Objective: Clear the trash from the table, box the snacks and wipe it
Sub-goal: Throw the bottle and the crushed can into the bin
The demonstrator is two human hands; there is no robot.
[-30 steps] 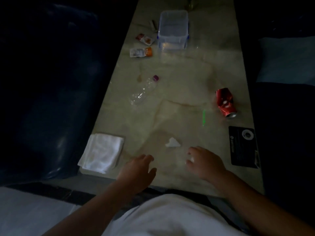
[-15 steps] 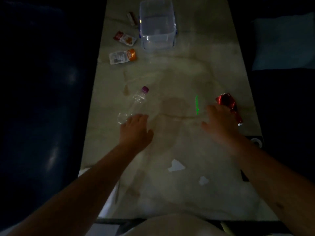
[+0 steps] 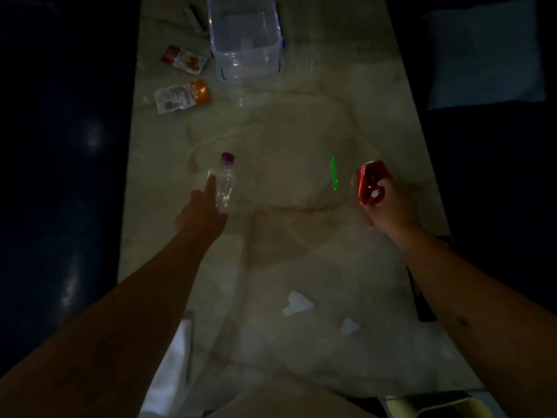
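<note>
Dim room, pale marble worktop running away from the camera.

R hand has its grip closed around the crushed red can, fingers wrapped over the near end, can tilted w/ its top pointing away. A bit of white paper shows at the fingers; can't tell if it's pinched or stuck to the can.

L hand is at the clear plastic bottle, which lies on its side w/ purple cap at the far end. Index finger stretched along the bottle's left side, touching it; rest of the grip sits at the bottle's near end. Looks partly open, not closed round it, but the dark makes it hard to tell.

Far end: clear storage box, open top, nothing seen inside. Left of it two snack packets, red/orange one just beside the box, white/orange one nearer. Another small wrapper at the far left, blurry.

Near side: two torn white paper scraps close together. White cloth at the near left edge, partly under the L forearm. Dark card at the right edge, mostly hidden by the R arm. Green light streak on the worktop just left of the can.
</note>
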